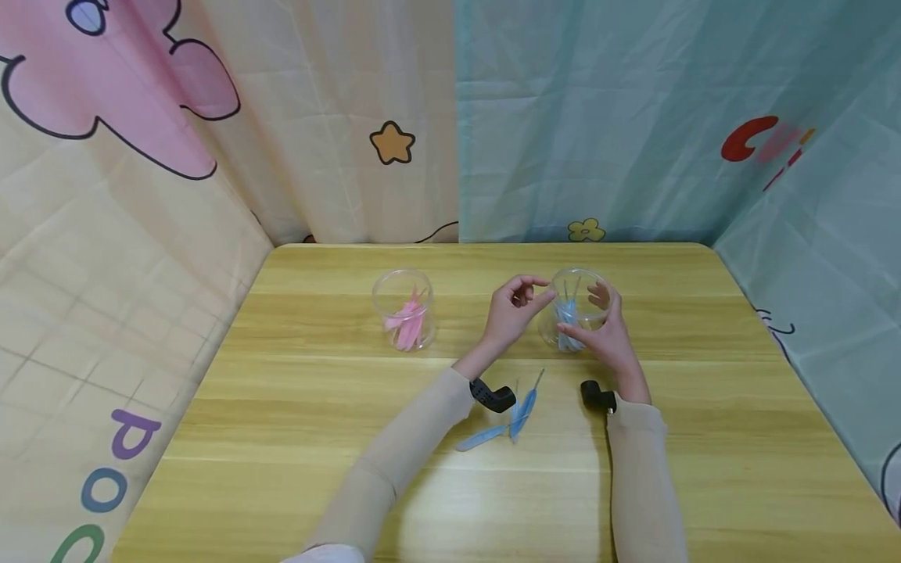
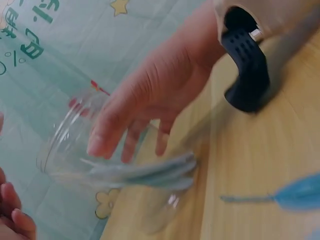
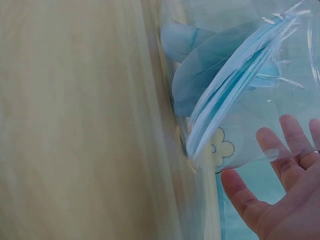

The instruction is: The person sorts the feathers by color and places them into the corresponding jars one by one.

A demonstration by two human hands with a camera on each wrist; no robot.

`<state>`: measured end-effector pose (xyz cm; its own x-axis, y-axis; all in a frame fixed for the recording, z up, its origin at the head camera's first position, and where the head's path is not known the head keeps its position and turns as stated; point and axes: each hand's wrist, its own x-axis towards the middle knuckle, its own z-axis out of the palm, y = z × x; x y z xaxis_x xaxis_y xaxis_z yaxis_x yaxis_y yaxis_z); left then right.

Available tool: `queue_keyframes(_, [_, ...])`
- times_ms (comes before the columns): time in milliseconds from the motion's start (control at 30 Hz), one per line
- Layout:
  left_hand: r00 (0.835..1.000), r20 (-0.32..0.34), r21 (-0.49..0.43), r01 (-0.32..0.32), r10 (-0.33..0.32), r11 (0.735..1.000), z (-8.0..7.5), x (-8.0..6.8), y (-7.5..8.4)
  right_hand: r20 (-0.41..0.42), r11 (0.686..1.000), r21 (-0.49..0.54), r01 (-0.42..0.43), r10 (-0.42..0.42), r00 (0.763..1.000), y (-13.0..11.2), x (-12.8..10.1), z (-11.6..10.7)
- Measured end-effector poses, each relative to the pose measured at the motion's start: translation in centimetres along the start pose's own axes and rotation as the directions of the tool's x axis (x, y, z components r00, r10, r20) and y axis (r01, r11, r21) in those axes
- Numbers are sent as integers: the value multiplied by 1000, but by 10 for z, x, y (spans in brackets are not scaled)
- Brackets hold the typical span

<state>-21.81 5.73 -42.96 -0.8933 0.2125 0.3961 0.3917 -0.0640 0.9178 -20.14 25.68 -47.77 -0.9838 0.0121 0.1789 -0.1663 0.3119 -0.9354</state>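
My right hand (image 1: 607, 332) holds a clear jar (image 1: 594, 319) by its right side, with the thumb in front and the other fingers behind it. Blue feathers (image 3: 232, 80) stand bunched inside that jar, quills toward the rim. At the jar's left rim is my left hand (image 1: 512, 314), its fingers loosely bent and nothing visible between them. Only its fingertips (image 2: 22, 220) come into the left wrist view, at the edge. More blue feathers (image 1: 522, 414) lie on the table between my forearms.
A second clear jar (image 1: 403, 285) with pink feathers (image 1: 410, 324) stands to the left on the wooden table (image 1: 296, 407). Patterned curtains (image 1: 598, 102) hang along the table's back and sides. Each wrist wears a black camera (image 1: 496, 397).
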Motion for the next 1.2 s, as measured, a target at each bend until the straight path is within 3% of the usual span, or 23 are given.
queue_keyframes(133, [998,53,186,35,-46,982,-11,-10,-15,-6,1000,-1,3,-3,1000,-2,-1,0])
queue_keyframes(233, [988,119,339,50,-96,939,-19,-21,-19,-8,1000,-10,3,-3,1000,-2,0,0])
queue_keyframes(333, [965,222,481,15,-139,876,-26,-33,-21,-9,1000,-17,1,-1,1000,-3,0,0])
queue_keyframes(433, [915,356,586,-62,-188,808,-32,-48,-22,-9,1000,-14,1,-1,1000,-3,0,0])
queue_keyframes(533, [840,480,643,-141,-252,753,-39,-65,-20,-7,1000,-7,1,-2,1000,-4,0,0])
queue_keyframes(600, [796,527,669,-172,-298,723,-43,-75,-17,0,1000,-3,0,0,1000,-5,-1,0])
queue_keyframes(667, [769,552,688,-203,-322,696,-46,-84,-15,4,1000,-2,-4,4,1000,-5,-2,0])
queue_keyframes(767, [766,554,719,-243,-326,652,-48,-95,-12,6,1000,6,-5,5,1000,-6,-2,0])
queue_keyframes(1000, [788,542,764,-317,-293,561,-46,-110,-11,-5,1000,12,11,-11,1000,-2,-1,-1])
queue_keyframes(1200, [795,540,769,-333,-276,546,-45,-112,-13,4,1000,4,2,-2,1000,-3,-1,0])
